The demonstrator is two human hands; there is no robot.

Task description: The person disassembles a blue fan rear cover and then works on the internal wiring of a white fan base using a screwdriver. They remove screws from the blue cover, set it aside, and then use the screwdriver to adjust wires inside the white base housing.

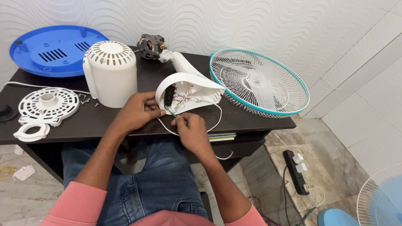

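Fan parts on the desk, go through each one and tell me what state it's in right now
Control housing: open, wires showing, steadied by left hand.
Green wire: pinched by right hand.
Motor: bare, cover off.
White motor cover: detached, standing upright.
Fan guard: removed, propped against the wall.
Blue base: detached, underside showing.
Power strip: on floor, plugs inserted.

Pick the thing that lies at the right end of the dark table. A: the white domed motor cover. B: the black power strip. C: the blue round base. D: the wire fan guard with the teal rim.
D: the wire fan guard with the teal rim rests at the table's right end, partly overhanging the edge.
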